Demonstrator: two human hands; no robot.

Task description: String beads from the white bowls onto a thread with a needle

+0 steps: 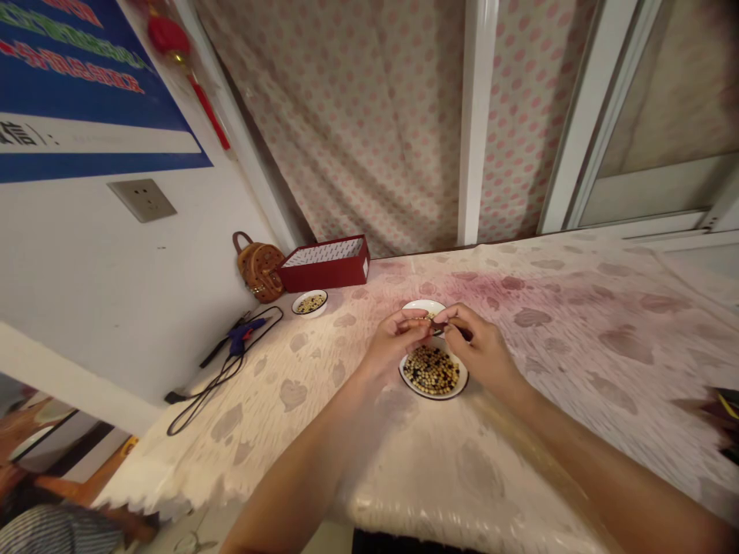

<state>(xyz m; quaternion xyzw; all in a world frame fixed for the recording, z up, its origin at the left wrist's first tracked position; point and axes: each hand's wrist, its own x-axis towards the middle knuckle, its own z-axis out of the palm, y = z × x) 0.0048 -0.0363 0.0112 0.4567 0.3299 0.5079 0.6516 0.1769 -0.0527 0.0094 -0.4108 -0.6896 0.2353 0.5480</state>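
My left hand [396, 338] and my right hand [478, 346] meet above two white bowls, with thumbs and fingers pinched together. Something small and dark shows between the fingertips, but its kind cannot be made out. Just below them sits the nearer bowl [463, 386], dark-rimmed and filled with small black and pale yellow beads or beans [432, 371]. Behind my fingers stands the farther bowl [416, 305], partly covered by the hands; some pale pieces show inside it.
A third white bowl [312, 313] of similar pieces stands left, near a dark red box [329, 273] and a brown mini backpack [259, 269]. A blue glue gun [245, 336] with its cord [202, 404] lies by the wall. A blurred dark object [728, 419] is at the right edge.
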